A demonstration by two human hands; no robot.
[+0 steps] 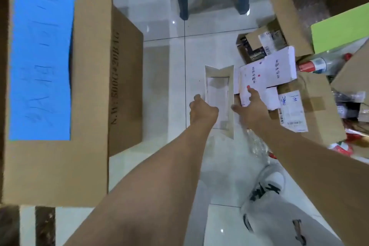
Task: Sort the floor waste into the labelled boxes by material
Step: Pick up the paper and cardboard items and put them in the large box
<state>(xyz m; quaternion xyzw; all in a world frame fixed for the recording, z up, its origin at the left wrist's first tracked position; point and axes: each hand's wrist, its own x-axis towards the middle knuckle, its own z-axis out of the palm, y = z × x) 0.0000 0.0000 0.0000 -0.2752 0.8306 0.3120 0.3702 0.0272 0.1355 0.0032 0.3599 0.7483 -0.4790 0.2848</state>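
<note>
Both arms stretched forward and down over the tiled floor (165, 78). Left hand (202, 111) curled shut, grip clamped on the left wall of an open white carton (219, 98). Right hand (250, 109) spread, fingers pressing a flat white printed box (267, 72), grip open. Large cardboard box (89, 86) with blue label (41, 58) at left; contents unseen.

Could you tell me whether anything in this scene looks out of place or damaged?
Mainly the waste heap: a flattened white carton lies askew over torn-open brown boxes, beside a red-capped bottle on its side.
</note>
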